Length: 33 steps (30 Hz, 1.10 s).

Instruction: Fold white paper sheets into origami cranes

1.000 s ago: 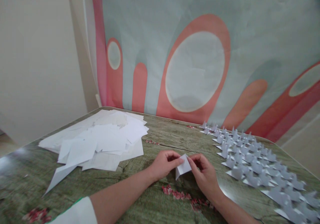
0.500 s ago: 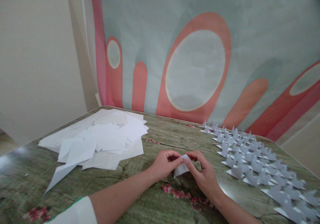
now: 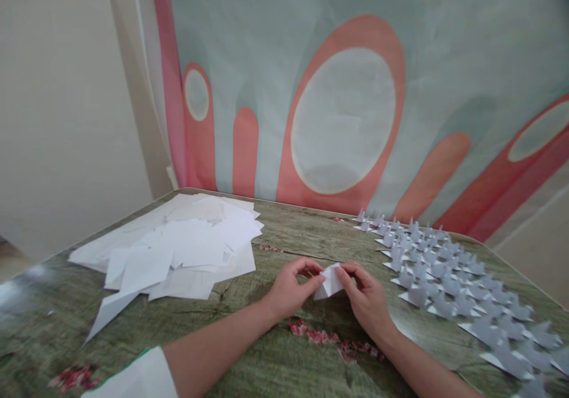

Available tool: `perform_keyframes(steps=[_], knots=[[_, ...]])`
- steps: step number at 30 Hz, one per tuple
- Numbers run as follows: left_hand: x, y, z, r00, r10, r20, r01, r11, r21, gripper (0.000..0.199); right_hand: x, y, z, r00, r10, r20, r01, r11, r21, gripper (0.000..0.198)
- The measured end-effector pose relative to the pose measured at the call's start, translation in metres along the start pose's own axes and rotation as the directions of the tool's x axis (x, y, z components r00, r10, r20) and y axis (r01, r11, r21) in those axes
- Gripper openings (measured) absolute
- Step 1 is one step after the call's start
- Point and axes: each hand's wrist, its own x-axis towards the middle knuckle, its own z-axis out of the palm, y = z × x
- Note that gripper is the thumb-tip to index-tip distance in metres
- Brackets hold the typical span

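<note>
A small folded piece of white paper (image 3: 329, 283) is held just above the table, between my two hands. My left hand (image 3: 294, 285) pinches its left side with thumb and fingertips. On the other side, my right hand (image 3: 364, 294) grips the paper's upper right edge between thumb and index finger. Creases and a pointed lower left corner show on the paper; the fingers cover part of its edges.
To the left lies a spread pile of white paper sheets (image 3: 195, 241). Rows of folded white paper figures (image 3: 444, 276) stand along the right side of the wood-patterned table (image 3: 249, 350). Behind it hangs a green and coral patterned backdrop (image 3: 267, 48).
The folded paper has been turned and lifted slightly, showing more of its creased face. My right hand has shifted a little to the right. The camera view has moved slightly.
</note>
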Motion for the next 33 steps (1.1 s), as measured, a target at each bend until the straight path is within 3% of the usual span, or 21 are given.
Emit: perform_keyframes(steps=[6, 13, 22, 27, 33], knots=[[0.003, 0.0, -0.005, 1.0, 0.01, 0.028, -0.01, 1.0, 0.028, 0.016, 0.0, -0.002, 0.0, 1.0, -0.023, -0.001, 0.023, 1.0, 0.001, 0.019], [0.005, 0.0, -0.008, 0.998, 0.037, 0.048, -0.04, 0.997, 0.06, 0.015, -0.002, -0.005, -0.004, 0.988, -0.154, -0.013, 0.153, 0.986, -0.061, 0.014], [0.007, 0.005, -0.012, 0.984, 0.172, 0.048, -0.173, 0.985, 0.018, 0.014, -0.003, -0.014, -0.01, 0.963, -0.269, 0.007, 0.267, 0.95, -0.161, 0.008], [0.007, 0.007, -0.014, 0.975, 0.206, 0.088, -0.21, 0.977, 0.036, 0.013, -0.001, -0.015, -0.012, 0.955, -0.293, 0.04, 0.295, 0.928, -0.227, 0.01], [0.006, 0.005, -0.011, 0.982, 0.171, 0.076, -0.177, 0.981, 0.076, 0.013, -0.002, -0.017, -0.012, 0.96, -0.276, 0.042, 0.279, 0.943, -0.184, 0.007]])
